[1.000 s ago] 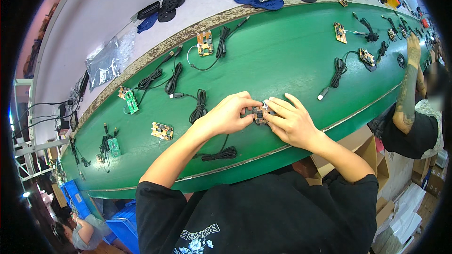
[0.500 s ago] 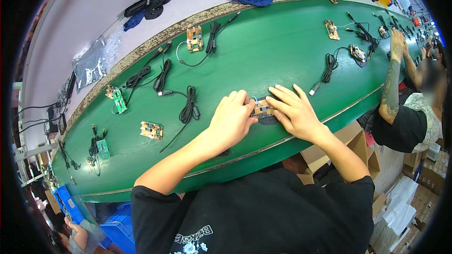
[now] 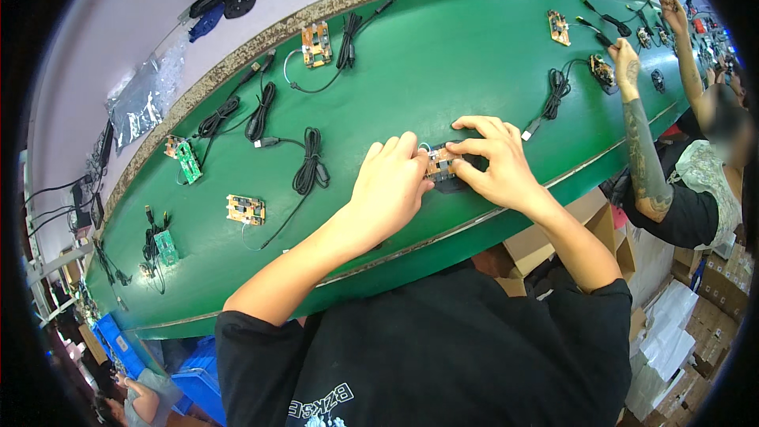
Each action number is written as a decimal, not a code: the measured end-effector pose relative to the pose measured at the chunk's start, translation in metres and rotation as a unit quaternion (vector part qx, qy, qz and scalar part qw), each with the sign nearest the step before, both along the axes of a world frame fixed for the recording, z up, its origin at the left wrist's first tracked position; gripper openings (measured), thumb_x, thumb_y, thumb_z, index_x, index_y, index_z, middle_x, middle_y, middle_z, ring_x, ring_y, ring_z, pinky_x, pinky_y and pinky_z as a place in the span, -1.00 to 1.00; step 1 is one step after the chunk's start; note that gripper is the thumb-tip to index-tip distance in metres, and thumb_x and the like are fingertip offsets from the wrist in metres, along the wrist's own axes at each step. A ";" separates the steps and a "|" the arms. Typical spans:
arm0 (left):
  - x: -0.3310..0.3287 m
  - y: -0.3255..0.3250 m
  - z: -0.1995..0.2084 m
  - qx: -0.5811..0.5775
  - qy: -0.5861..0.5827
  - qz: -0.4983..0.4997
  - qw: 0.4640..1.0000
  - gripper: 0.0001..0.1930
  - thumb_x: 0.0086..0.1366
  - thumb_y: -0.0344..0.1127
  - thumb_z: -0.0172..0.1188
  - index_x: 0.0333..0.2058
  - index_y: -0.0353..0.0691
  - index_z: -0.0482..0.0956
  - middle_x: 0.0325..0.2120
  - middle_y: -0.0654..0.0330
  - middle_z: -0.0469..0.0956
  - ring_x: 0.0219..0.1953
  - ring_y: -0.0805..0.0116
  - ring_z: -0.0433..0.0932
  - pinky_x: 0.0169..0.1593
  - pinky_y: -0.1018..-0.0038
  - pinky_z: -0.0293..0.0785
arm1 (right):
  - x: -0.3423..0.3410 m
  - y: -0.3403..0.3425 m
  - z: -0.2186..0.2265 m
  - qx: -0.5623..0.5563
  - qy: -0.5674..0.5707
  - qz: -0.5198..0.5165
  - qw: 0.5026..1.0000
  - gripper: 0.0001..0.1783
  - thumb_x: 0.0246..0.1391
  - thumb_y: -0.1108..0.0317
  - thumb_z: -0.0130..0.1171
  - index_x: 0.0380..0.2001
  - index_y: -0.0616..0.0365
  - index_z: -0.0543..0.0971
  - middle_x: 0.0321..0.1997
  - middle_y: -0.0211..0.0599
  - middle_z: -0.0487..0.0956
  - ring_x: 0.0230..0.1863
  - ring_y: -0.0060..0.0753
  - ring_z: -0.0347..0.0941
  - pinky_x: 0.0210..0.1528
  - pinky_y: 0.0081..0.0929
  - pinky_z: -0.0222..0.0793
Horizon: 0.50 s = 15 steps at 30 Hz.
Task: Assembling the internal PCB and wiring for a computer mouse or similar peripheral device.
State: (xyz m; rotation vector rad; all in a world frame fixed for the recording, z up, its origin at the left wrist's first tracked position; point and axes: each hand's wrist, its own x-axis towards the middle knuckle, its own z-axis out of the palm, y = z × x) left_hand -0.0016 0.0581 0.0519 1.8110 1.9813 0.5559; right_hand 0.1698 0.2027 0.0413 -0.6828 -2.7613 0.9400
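Observation:
Between my hands lies an orange-brown circuit board (image 3: 443, 163) with dark components, sitting on a black plastic base (image 3: 452, 185) near the front edge of the green work surface. My left hand (image 3: 387, 186) is closed at the board's left edge, its fingertips and thumb pressed there and partly hiding it. From the other side my right hand (image 3: 501, 164) grips the board's right part with thumb and index finger, its other fingers bent above. A thin pale wire loops at the board's top left. How the board sits in the base is hidden by my fingers.
A green belt-like surface (image 3: 395, 71) carries several boards with coiled black cables (image 3: 311, 166). A loose orange board (image 3: 246, 209) lies left, a green one (image 3: 187, 161) beyond it. A co-worker (image 3: 668, 182) reaches over the right end. Open cardboard boxes (image 3: 545, 249) stand below the edge.
My right hand's fingers have bent from nearly flat into a pinch on the board. The view has shifted slightly. The co-worker's hands have moved apart, one now near a cable.

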 end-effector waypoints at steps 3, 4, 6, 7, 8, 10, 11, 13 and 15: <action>0.002 -0.004 -0.005 0.010 -0.005 0.008 1.000 -0.67 0.08 -0.34 0.44 -0.17 -0.30 0.65 -0.30 0.14 0.43 -0.20 0.17 0.48 -0.15 0.30 0.33 | -0.009 -0.003 -0.003 -0.009 -0.011 -0.024 1.000 -0.75 -0.10 0.28 0.34 -0.29 0.07 0.73 0.12 -0.32 0.53 0.24 -0.21 0.35 0.26 -0.12 0.08; 0.003 -0.005 -0.006 0.014 -0.004 0.008 1.000 -0.67 0.08 -0.34 0.44 -0.17 -0.30 0.65 -0.30 0.14 0.43 -0.20 0.17 0.48 -0.15 0.30 0.33 | -0.010 -0.004 -0.004 -0.011 -0.015 -0.035 0.999 -0.76 -0.12 0.28 0.34 -0.32 0.07 0.72 0.10 -0.33 0.54 0.23 -0.22 0.35 0.25 -0.14 0.08; 0.003 -0.008 -0.006 0.028 -0.006 0.013 0.999 -0.65 0.08 -0.32 0.44 -0.14 -0.30 0.66 -0.29 0.14 0.44 -0.19 0.16 0.48 -0.14 0.28 0.33 | -0.008 -0.007 -0.005 -0.007 -0.001 -0.043 0.999 -0.79 -0.13 0.28 0.34 -0.36 0.08 0.71 0.08 -0.34 0.54 0.22 -0.23 0.35 0.25 -0.14 0.08; 0.004 -0.009 -0.005 0.030 -0.005 0.013 0.999 -0.65 0.08 -0.32 0.44 -0.14 -0.30 0.66 -0.29 0.14 0.44 -0.19 0.16 0.48 -0.14 0.28 0.33 | -0.007 -0.008 -0.006 -0.007 0.012 -0.050 0.999 -0.81 -0.13 0.28 0.34 -0.40 0.08 0.69 0.06 -0.35 0.54 0.21 -0.23 0.36 0.26 -0.14 0.08; 0.006 -0.010 -0.005 0.025 -0.012 0.015 1.000 -0.65 0.09 -0.32 0.44 -0.14 -0.29 0.66 -0.29 0.14 0.45 -0.19 0.16 0.48 -0.14 0.28 0.34 | -0.002 -0.007 -0.011 -0.005 0.013 -0.050 0.999 -0.81 -0.13 0.28 0.34 -0.40 0.08 0.69 0.06 -0.35 0.54 0.21 -0.23 0.36 0.26 -0.14 0.08; 0.003 -0.007 -0.005 0.031 -0.011 0.017 0.999 -0.64 0.09 -0.31 0.44 -0.13 -0.29 0.66 -0.28 0.14 0.46 -0.18 0.15 0.48 -0.14 0.27 0.35 | -0.001 0.005 -0.012 -0.074 0.040 -0.032 0.996 -0.78 -0.16 0.27 0.35 -0.38 0.06 0.66 0.03 -0.36 0.54 0.19 -0.23 0.36 0.26 -0.14 0.08; 0.004 -0.007 -0.008 0.025 -0.016 0.017 0.999 -0.64 0.09 -0.30 0.45 -0.13 -0.28 0.66 -0.28 0.14 0.46 -0.17 0.15 0.49 -0.13 0.27 0.36 | -0.001 0.005 -0.014 -0.069 0.044 -0.031 0.996 -0.78 -0.16 0.27 0.35 -0.38 0.06 0.66 0.03 -0.36 0.54 0.19 -0.23 0.36 0.26 -0.14 0.08; 0.006 -0.008 -0.008 0.025 -0.016 0.024 0.999 -0.63 0.09 -0.29 0.45 -0.13 -0.27 0.66 -0.27 0.13 0.47 -0.16 0.14 0.50 -0.13 0.27 0.37 | -0.007 -0.003 -0.004 -0.024 0.006 -0.051 0.998 -0.64 -0.15 0.23 0.36 -0.20 0.04 0.65 0.07 -0.36 0.54 0.22 -0.22 0.36 0.29 -0.15 0.06; 0.002 -0.007 -0.008 0.019 -0.002 0.021 1.000 -0.63 0.09 -0.24 0.45 -0.13 -0.25 0.67 -0.27 0.12 0.49 -0.14 0.12 0.51 -0.11 0.25 0.39 | -0.006 0.002 -0.010 -0.023 -0.008 -0.027 0.999 -0.44 -0.10 0.14 0.38 0.03 0.02 0.58 0.15 -0.29 0.51 0.26 -0.16 0.34 0.34 -0.11 0.04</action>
